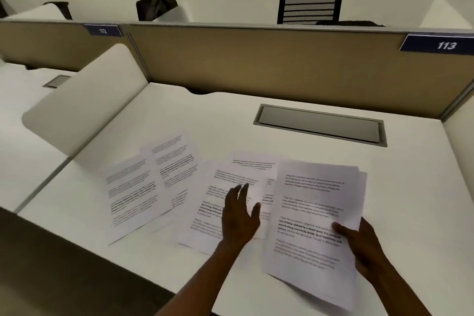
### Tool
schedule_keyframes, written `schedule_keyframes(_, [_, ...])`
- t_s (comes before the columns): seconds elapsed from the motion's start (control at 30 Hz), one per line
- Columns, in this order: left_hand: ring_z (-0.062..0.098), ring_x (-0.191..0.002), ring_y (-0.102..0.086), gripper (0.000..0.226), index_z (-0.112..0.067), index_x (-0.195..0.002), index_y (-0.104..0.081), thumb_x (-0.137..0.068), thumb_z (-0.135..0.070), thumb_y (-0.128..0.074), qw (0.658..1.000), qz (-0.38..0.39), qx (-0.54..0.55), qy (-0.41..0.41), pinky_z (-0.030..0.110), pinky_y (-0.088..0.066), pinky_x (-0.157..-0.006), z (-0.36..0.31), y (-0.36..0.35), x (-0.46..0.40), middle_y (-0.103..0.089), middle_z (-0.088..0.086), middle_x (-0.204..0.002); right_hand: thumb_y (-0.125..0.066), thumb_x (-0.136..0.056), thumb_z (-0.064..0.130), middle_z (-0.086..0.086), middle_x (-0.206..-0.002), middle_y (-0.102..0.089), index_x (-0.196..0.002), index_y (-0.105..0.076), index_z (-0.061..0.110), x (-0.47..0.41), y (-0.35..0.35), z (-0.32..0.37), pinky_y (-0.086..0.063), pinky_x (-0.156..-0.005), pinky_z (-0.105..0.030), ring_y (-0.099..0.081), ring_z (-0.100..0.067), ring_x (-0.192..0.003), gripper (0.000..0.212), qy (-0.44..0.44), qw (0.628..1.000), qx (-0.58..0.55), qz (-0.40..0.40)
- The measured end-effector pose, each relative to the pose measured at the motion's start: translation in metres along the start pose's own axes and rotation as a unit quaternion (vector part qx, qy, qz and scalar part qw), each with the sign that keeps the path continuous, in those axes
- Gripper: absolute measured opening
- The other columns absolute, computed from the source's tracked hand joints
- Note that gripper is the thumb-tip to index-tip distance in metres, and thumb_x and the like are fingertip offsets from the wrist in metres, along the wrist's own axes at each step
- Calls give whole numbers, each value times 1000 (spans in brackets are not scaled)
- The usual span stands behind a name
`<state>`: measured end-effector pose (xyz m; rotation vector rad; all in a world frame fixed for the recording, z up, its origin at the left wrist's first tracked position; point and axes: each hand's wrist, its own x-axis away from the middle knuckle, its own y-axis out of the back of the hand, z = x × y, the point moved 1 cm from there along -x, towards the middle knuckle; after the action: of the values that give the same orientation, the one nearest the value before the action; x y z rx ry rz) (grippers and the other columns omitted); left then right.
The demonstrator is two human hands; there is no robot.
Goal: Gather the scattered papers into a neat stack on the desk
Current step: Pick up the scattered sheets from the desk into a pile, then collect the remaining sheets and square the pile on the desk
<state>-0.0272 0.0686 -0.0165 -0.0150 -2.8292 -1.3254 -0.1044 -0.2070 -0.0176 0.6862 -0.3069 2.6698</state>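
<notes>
desk (256,115) | right hand (364,246) grips stack (315,213) | left hand (239,215) fingers flat on papers (143,187), text blurred

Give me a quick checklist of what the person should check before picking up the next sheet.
1. Right hand has a firm hold on the gathered stack: ok, thumb on top.
2. Stack edges squared: not ok, sheets fan out at the top corner.
3. Left hand free for the next sheet: ok, fingers straight over the middle papers.
4. Papers left to gather: not ok, two left sheets lie apart.
5. All sheets the same way up: cannot tell, blurred.
6. Desk has room for stacking: ok.
</notes>
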Motion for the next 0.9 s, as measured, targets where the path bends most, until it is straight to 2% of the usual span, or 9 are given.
schedule_keyframes(0.07, [32,-150,-28,64,-15,-150,-42,-93,-37,-62,996,-48,-78,-18,46,-32,-116,31,18,-5,-38,12,-158,-71,-84,0,-17,-115,-72,-129,-58,13,3,-12,3,-57,-87,-57,-70,-40,-100,49,0,1000,-10,18])
schedule_keyframes(0.17, [32,-151,-24,61,-16,-151,-39,-97,-40,-55,991,-41,-104,73,46,-29,-118,79,42,-15,-33,13,-160,-74,-81,1,-17,-113,-74,-126,-60,14,1,-42,5,-56,-87,-63,-71,-42,-99,49,-19,998,-28,53])
schedule_keyframes(0.23, [32,-151,-21,60,-18,-154,-34,-100,-42,-47,983,-13,-142,114,44,-25,-120,98,46,-21,-28,12,-162,-74,-80,-1,-17,-112,-74,-125,-61,14,-2,-58,3,-56,-86,-62,-72,-42,-99,49,-29,996,-41,70])
schedule_keyframes(0.37, [32,-149,-23,61,-17,-155,-27,-101,-42,-41,966,61,-202,148,42,-26,-119,132,58,-24,-22,14,-163,-72,-81,-5,-14,-104,-77,-116,-65,16,-9,-113,-8,-62,-71,-49,-75,-37,-90,42,-44,995,-38,86])
schedule_keyframes(0.5, [30,-145,-26,66,-18,-154,-26,-98,-41,-50,969,73,-181,152,41,-29,-116,138,64,-31,-26,10,-160,-68,-85,-6,-12,-110,-73,-123,-61,16,-22,-156,-20,-61,-65,-36,-71,-31,-94,44,-30,998,-4,61])
schedule_keyframes(0.57, [30,-143,-28,69,-18,-155,-23,-96,-39,-53,970,76,-177,151,40,-29,-116,138,64,-35,-29,9,-158,-67,-87,-5,-12,-114,-71,-126,-59,16,-28,-167,-27,-59,-69,-35,-69,-28,-95,45,-18,999,25,42])
schedule_keyframes(0.63, [31,-139,-31,75,-19,-157,-19,-94,-36,-57,970,79,-168,157,40,-30,-114,139,64,-40,-31,10,-155,-66,-88,-3,-13,-120,-69,-128,-58,17,-31,-176,-34,-57,-79,-39,-67,-25,-96,45,-7,998,62,24])
schedule_keyframes(0.8, [30,-129,-43,99,-17,-159,-3,-87,-34,-69,968,94,-130,193,41,-37,-108,140,67,-54,-31,15,-147,-65,-91,3,-14,-129,-64,-140,-51,13,-33,-187,-46,-51,-99,-47,-62,-31,-111,52,11,989,147,-20])
schedule_keyframes(0.9, [29,-128,-46,109,-17,-158,4,-83,-34,-74,966,104,-112,208,40,-40,-107,139,69,-59,-30,16,-144,-65,-92,4,-14,-131,-62,-143,-48,13,-32,-194,-52,-49,-100,-42,-59,-27,-111,54,21,983,179,-34])
